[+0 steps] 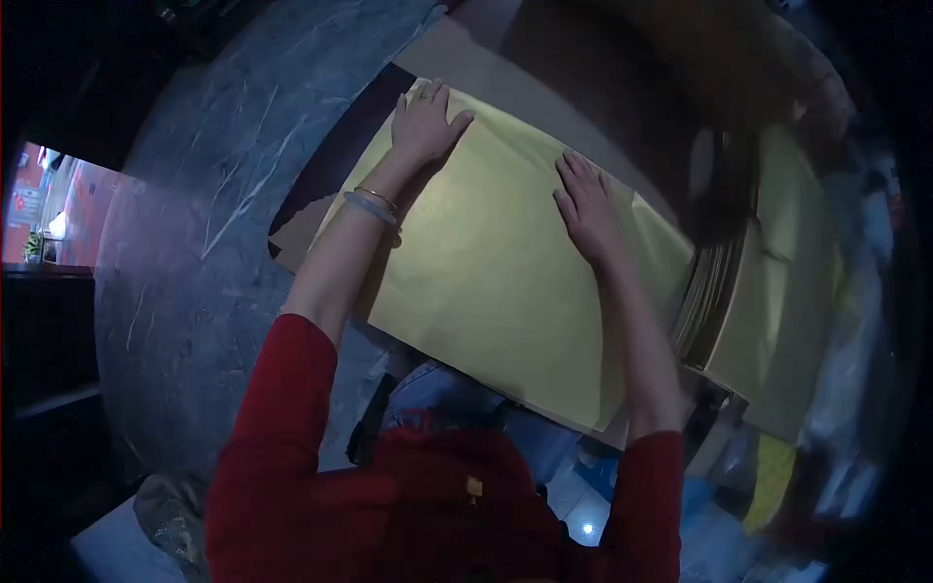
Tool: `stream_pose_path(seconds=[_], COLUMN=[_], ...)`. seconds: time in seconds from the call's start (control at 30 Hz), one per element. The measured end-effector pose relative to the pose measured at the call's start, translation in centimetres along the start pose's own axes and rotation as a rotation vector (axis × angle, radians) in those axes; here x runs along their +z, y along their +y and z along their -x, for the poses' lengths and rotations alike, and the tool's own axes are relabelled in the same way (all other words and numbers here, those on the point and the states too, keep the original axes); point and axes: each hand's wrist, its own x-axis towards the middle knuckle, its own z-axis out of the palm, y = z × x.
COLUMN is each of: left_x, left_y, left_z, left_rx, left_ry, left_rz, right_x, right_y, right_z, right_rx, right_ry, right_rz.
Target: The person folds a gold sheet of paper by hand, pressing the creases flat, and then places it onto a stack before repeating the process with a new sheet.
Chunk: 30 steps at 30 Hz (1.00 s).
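Note:
A large sheet of gold-coloured paper point(496, 262) lies before me, covering most of a darker board point(326, 185) that shows along its left edge. My left hand point(425, 124) rests flat at the sheet's far left corner, fingers stretched out and thumb apart. Near the far right edge, my right hand point(586, 204) lies palm down on the paper with its fingers extended. Neither hand grips anything. The paper looks slightly creased towards its right corner. Bangles point(372, 202) circle my left wrist.
Brown cardboard point(554, 87) extends beyond the sheet's far edge. To the right stands a stack of gold sheets or folded boards point(709, 301), with more gold material point(777, 282) beside it. The grey marbled table point(194, 253) spreads out on the left.

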Motion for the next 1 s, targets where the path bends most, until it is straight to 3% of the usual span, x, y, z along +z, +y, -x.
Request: stream_pose_path(seconds=[0.2, 0.33, 0.4, 0.53, 1.0], left_x=[0.8, 0.7, 0.5, 0.5, 0.4], left_y=[1.3, 1.6, 1.7, 1.7, 1.6], left_z=[0.7, 0.9, 0.9, 0.7, 0.6], left_rx=[-0.039, -0.049, -0.052, -0.07, -0.061], left_ry=[0.12, 0.12, 0.138, 0.118, 0.076], left_rz=[0.042, -0.002, 0.029, 0.022, -0.039], right_x=[-1.6, -0.5, 1.5, 3.6, 0.8], right_y=[-1.7, -5.0, -6.8, -9.1, -1.0], right_z=[-0.3, -2.7, -4.6, -6.8, 1.3], right_rx=[0.053, 0.139, 0.081, 0.075, 0.454], right_ry=[0.038, 0.161, 0.236, 0.126, 0.174], right_rz=[-0.044, -0.026, -0.059, -0.076, 0.065])
